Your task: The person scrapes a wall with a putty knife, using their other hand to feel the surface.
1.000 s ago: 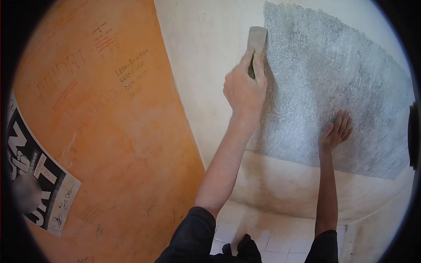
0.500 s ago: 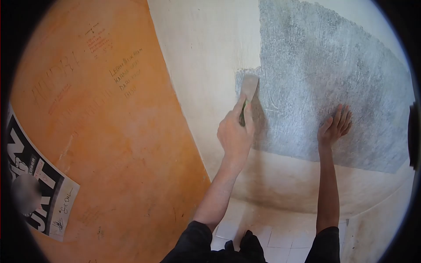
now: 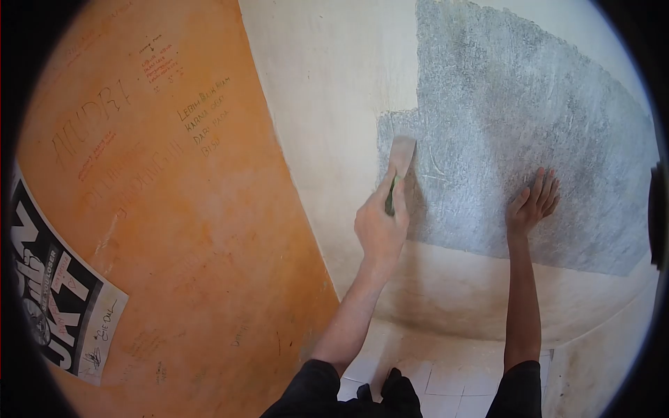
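Observation:
My left hand [image 3: 382,226] is closed round the green handle of a putty knife [image 3: 402,155]. The knife's wide blade points up and lies against the left edge of a rough grey patch [image 3: 474,90] on the wall. My right hand [image 3: 533,203] rests flat on the same patch, farther right, fingers stretched upward and holding nothing. Cream paint [image 3: 334,90] borders the patch on the left and below, with a ragged edge between them.
An orange wall [image 3: 188,265] covered in handwriting meets the cream wall at a corner on the left. A black-and-white poster [image 3: 77,306] hangs at lower left. White floor tiles [image 3: 446,383] and dark footwear [image 3: 398,393] show below.
My left hand and the putty knife have slid down and slightly right along the patch's left edge. My right hand stays in place on the wall.

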A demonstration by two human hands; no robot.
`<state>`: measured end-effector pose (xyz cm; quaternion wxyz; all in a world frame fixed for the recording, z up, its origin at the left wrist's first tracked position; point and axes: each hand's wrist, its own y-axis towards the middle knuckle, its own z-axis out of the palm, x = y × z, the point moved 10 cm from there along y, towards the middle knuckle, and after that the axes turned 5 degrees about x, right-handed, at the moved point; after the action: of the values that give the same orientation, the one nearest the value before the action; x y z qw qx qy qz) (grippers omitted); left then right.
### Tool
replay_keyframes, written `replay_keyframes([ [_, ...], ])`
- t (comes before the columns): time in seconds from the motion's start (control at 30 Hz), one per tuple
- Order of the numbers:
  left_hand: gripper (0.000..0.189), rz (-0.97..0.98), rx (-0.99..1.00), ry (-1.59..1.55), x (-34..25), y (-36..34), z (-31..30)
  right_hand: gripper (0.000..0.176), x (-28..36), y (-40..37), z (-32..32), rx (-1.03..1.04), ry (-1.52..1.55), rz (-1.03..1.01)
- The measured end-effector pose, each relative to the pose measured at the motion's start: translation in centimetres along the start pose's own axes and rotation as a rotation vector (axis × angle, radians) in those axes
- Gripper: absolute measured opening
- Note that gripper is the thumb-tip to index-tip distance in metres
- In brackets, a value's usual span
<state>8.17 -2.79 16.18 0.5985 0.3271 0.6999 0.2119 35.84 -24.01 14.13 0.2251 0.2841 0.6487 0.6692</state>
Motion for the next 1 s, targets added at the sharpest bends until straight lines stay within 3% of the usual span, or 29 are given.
replay_keyframes([
  [0.1, 0.033, -0.04, -0.011, -0.028, -0.4, 0.6, -0.4, 0.05, 0.1, -0.1, 0.0, -0.005, 0.002, 0.006],
  [0.17, 0.032, -0.183, 0.118, 0.109, -1.6, 2.2, -0.6, 0.049, 0.0, 0.5, 0.0, 0.001, 0.009, -0.001],
  [0.37, 0.033, -0.004, -0.013, -0.004, 2.5, -0.3, -2.2, 0.049, 0.5, 0.1, -0.4, 0.003, 0.026, 0.012],
  [0.47, 0.034, 0.013, -0.012, 0.02, 1.3, 1.1, -1.7, 0.049, 0.2, 0.1, -0.2, -0.006, -0.002, 0.014],
  [0.5, 0.035, -0.1, 0.056, -0.063, 0.4, 3.4, -1.4, 0.049, 0.4, 0.2, -0.3, -0.012, 0.008, 0.015],
  [0.57, 0.036, 0.095, -0.056, -0.088, -4.4, 7.7, -2.7, 0.049, 0.4, 0.1, -0.5, -0.003, 0.021, 0.003],
  [0.67, 0.037, 0.021, -0.01, -0.118, -6.3, 9.1, -4.0, 0.048, 0.3, 0.0, -0.2, -0.014, 0.025, 0.003],
  [0.8, 0.037, 0.035, 0.001, -0.043, -0.5, 2.4, -2.5, 0.048, 0.0, -0.1, -0.2, 0.009, 0.007, 0.01],
  [0.87, 0.036, -0.121, 0.059, -0.105, 2.6, -0.1, -1.6, 0.048, 0.1, -0.1, -0.1, -0.004, 0.0, 0.01],
  [1.0, 0.036, 0.059, -0.075, -0.133, -2.7, 5.9, -2.7, 0.049, 0.4, 0.0, -0.5, -0.008, 0.002, 0.002],
])
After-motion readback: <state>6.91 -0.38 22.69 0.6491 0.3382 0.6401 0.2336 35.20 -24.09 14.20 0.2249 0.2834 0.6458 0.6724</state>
